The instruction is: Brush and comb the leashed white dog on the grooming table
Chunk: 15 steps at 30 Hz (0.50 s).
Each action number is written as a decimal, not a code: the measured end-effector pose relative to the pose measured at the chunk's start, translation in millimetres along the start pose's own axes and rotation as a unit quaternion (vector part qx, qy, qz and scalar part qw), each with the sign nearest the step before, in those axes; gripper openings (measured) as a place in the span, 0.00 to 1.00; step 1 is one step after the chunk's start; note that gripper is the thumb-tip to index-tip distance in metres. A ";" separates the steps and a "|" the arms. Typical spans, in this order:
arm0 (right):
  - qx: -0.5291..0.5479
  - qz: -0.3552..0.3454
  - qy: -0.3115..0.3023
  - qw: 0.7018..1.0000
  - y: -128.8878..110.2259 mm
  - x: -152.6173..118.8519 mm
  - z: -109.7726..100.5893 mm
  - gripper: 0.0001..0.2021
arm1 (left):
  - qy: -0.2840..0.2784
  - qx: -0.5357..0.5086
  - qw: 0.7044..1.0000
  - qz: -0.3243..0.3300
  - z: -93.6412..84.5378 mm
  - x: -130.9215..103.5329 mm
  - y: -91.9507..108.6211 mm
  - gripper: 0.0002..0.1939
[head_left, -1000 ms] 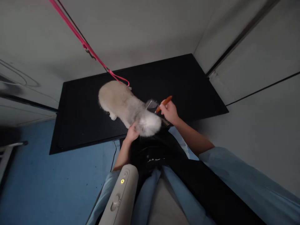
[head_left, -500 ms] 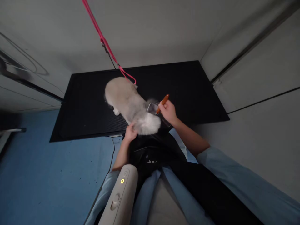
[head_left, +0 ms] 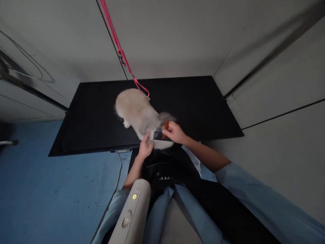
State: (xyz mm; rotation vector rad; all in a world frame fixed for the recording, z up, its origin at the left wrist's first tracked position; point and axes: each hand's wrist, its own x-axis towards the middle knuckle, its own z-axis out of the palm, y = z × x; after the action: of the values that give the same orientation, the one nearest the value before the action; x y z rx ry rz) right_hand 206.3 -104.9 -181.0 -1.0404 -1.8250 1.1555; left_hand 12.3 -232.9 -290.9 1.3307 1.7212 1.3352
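Observation:
A small cream-and-grey dog (head_left: 134, 105) is on the black tabletop (head_left: 193, 105), its fluffy white end nearest my body. My left hand (head_left: 146, 148) presses against this white fur from the left, its fingers closed at the coat and partly hidden in it. In my right hand (head_left: 175, 133) is a slicker brush (head_left: 158, 135), gripped by its orange-brown handle. The flat brush head lies against the white fur, just right of my left fingers. Grey fluff (head_left: 167, 118) sticks up beyond the brush.
A pink leash (head_left: 111, 27) comes down from above, its loop ending by the dog's far side. A pale device with a yellow light (head_left: 134, 203) sticks up in front of my chest. A grey cable (head_left: 118, 176) runs down from the table's front edge over the blue floor (head_left: 63, 186).
The brush has come down and left from above the white fur onto it, close to my left hand. My left fingers have shifted slightly. The view has tilted a little.

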 end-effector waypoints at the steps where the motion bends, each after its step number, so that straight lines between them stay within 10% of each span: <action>1: 0.016 0.021 0.028 0.999 4.4 5.9 -0.6 0.13 | 0.004 0.006 1.000 -0.017 -1.4 -0.4 -1.6 0.32; 5: 0.122 0.073 0.137 0.980 25.3 29.5 -2.9 0.15 | 0.026 0.022 0.996 -0.088 5.4 -2.8 -5.7 0.20; 11: 0.316 0.305 -0.088 0.894 55.3 13.4 7.6 0.15 | 0.064 -0.104 0.977 -0.177 56.8 1.4 4.5 0.17; 15: 0.358 0.318 -0.125 0.869 52.9 3.1 10.5 0.14 | 0.100 -0.221 0.946 -0.216 68.5 10.4 14.1 0.24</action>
State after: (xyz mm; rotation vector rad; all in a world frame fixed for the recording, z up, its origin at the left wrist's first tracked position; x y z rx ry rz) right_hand 208.9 -91.5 -233.3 -1.0742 -1.0254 2.2293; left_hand 73.6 -198.8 -299.1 0.5444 1.5890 1.5066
